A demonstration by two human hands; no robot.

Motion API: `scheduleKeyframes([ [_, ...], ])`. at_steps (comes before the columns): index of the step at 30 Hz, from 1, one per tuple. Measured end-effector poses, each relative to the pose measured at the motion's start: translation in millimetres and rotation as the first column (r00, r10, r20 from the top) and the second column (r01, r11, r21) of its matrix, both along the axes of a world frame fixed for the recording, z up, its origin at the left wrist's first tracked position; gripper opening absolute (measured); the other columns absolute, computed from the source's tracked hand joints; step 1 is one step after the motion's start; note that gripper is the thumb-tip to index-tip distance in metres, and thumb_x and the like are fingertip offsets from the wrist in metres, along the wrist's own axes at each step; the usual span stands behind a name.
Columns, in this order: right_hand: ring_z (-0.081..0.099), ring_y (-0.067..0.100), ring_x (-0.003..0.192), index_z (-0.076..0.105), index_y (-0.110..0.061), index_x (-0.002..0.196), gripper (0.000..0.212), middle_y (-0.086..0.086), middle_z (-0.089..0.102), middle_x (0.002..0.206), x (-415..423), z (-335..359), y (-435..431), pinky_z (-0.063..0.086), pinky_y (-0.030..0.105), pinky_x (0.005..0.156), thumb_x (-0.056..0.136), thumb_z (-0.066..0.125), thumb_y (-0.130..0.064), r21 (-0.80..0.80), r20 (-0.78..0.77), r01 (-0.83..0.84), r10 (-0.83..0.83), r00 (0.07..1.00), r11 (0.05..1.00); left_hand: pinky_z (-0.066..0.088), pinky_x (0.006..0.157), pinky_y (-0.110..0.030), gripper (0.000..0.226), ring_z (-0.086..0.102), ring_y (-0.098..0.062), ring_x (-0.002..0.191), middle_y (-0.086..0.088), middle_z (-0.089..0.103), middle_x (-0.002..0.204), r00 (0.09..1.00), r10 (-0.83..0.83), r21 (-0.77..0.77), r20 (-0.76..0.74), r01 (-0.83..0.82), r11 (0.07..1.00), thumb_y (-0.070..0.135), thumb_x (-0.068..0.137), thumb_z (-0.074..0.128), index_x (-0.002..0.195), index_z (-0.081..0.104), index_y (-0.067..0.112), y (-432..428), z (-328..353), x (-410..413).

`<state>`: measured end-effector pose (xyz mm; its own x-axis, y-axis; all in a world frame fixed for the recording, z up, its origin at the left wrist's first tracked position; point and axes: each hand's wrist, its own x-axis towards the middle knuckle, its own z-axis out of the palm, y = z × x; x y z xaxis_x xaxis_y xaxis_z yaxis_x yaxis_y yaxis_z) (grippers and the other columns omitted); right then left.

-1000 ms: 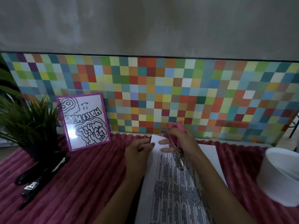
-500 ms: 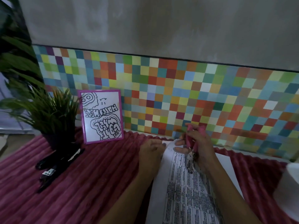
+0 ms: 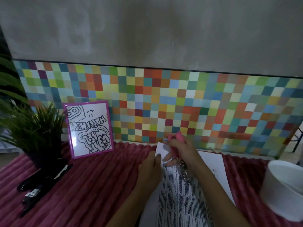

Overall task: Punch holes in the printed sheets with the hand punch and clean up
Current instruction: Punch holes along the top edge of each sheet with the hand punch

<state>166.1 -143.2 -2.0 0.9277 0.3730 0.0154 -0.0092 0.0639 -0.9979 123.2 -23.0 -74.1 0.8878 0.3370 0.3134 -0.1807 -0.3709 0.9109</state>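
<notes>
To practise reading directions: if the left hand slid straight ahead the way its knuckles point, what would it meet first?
Probably the multicoloured tile panel beyond the red cloth, though depth is unclear. The left hand holds the printed sheet by its edge.

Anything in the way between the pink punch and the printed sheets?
Nothing visible. The right hand grips the pink-handled metal hand punch, its head directly over the white printed sheets. The left hand holds their left edge, beside the punch.

Clearance: left-centre passable, edges blocked.
Bare cloth (image 3: 101,185) between picture frame (image 3: 89,130) and sheets (image 3: 180,203); plant (image 3: 32,131) and black tools (image 3: 41,181) block far left, white tub (image 3: 285,190) right, tiled panel (image 3: 164,104) behind.
</notes>
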Motion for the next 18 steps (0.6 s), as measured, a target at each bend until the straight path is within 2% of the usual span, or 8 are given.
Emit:
scheduleKeyframes([
  [3, 0.065, 0.038, 0.063, 0.057, -0.007, 0.116, 0.023, 0.031, 0.061, 0.088, -4.0, 2.9, 2.0, 0.060, 0.046, 0.054, 0.094, 0.054, -0.008, -0.024, 0.034, -0.015, 0.016, 0.999, 1.000, 0.035, 0.071, -0.040, 0.040, 0.042, -0.005, 0.055, 0.010, 0.048, 0.052, 0.997, 0.040, 0.030, -0.065, -0.038, 0.999, 0.016, 0.100, 0.043, 0.062, 0.037, 0.027, -2.2, 0.9, -0.9],
  [7, 0.065, 0.039, 0.065, 0.060, -0.011, 0.109, 0.017, 0.035, 0.062, 0.100, -8.6, 7.9, 2.4, 0.059, 0.045, 0.056, 0.093, 0.057, -0.010, -0.073, 0.062, -0.036, 0.041, 0.997, 0.997, 0.042, 0.074, -0.047, 0.027, 0.047, -0.003, 0.055, 0.010, 0.048, 0.056, 0.998, 0.018, 0.077, -0.063, -0.013, 0.997, 0.030, 0.095, 0.034, 0.069, 0.040, 0.030, -1.3, -2.5, 1.3],
  [9, 0.067, 0.041, 0.072, 0.059, -0.011, 0.111, 0.020, 0.036, 0.063, 0.103, -5.9, 13.8, 2.6, 0.060, 0.048, 0.062, 0.091, 0.061, -0.010, 0.020, 0.054, 0.032, -0.033, 0.998, 0.999, 0.038, 0.071, -0.041, 0.032, 0.045, -0.002, 0.052, 0.010, 0.043, 0.051, 0.999, 0.036, 0.089, -0.039, -0.033, 0.996, 0.022, 0.100, 0.037, 0.068, 0.035, 0.027, -2.0, -2.4, 0.8],
  [11, 0.067, 0.038, 0.079, 0.058, -0.012, 0.116, 0.026, 0.029, 0.065, 0.106, 4.2, 24.8, 2.2, 0.061, 0.045, 0.066, 0.091, 0.061, -0.011, 0.208, 0.036, 0.149, -0.160, 0.986, 0.967, 0.032, 0.068, -0.036, 0.036, 0.042, -0.004, 0.049, 0.008, 0.038, 0.048, 0.999, 0.029, 0.073, -0.026, -0.027, 0.997, 0.016, 0.100, 0.040, 0.066, 0.031, 0.025, -0.9, -2.2, 1.1],
  [13, 0.065, 0.029, 0.073, 0.056, -0.013, 0.121, 0.031, 0.018, 0.068, 0.096, 17.4, 39.1, 3.4, 0.056, 0.036, 0.065, 0.091, 0.060, -0.013, 0.370, 0.016, 0.190, -0.211, 0.977, 0.909, 0.030, 0.067, -0.033, 0.026, 0.048, 0.001, 0.057, 0.009, 0.032, 0.053, 1.000, 0.018, 0.143, -0.009, -0.017, 0.990, 0.019, 0.097, 0.034, 0.072, 0.035, 0.022, -1.7, -0.8, -1.3],
  [15, 0.060, 0.020, 0.064, 0.057, -0.015, 0.121, 0.030, 0.009, 0.066, 0.086, 27.6, 51.6, 9.4, 0.050, 0.031, 0.060, 0.092, 0.060, -0.014, 0.464, 0.008, 0.180, -0.208, 0.978, 0.867, 0.031, 0.063, -0.033, 0.030, 0.047, -0.003, 0.054, 0.007, 0.034, 0.052, 1.000, 0.016, 0.108, 0.007, -0.017, 0.994, 0.018, 0.099, 0.037, 0.069, 0.035, 0.025, -1.7, -1.6, -0.2],
  [17, 0.055, 0.018, 0.057, 0.064, -0.015, 0.102, 0.014, 0.004, 0.061, 0.074, 35.4, 55.7, 19.7, 0.047, 0.029, 0.051, 0.092, 0.064, -0.024, 0.514, 0.008, 0.169, -0.201, 0.979, 0.841, 0.032, 0.062, -0.034, 0.039, 0.041, -0.009, 0.048, 0.004, 0.037, 0.051, 0.999, 0.035, 0.109, 0.042, -0.039, 0.993, 0.016, 0.099, 0.043, 0.064, 0.037, 0.030, -2.0, -1.0, -0.9],
  [18, 0.054, 0.017, 0.054, 0.064, -0.016, 0.090, 0.019, 0.003, 0.058, 0.070, 38.3, 55.2, 24.9, 0.046, 0.029, 0.050, 0.089, 0.066, -0.035, 0.539, 0.014, 0.161, -0.200, 0.980, 0.827, 0.033, 0.062, -0.035, 0.039, 0.039, -0.009, 0.048, 0.004, 0.038, 0.051, 0.998, 0.027, 0.110, 0.062, -0.034, 0.993, 0.016, 0.099, 0.044, 0.064, 0.040, 0.033, -2.5, 0.9, -3.1],
])
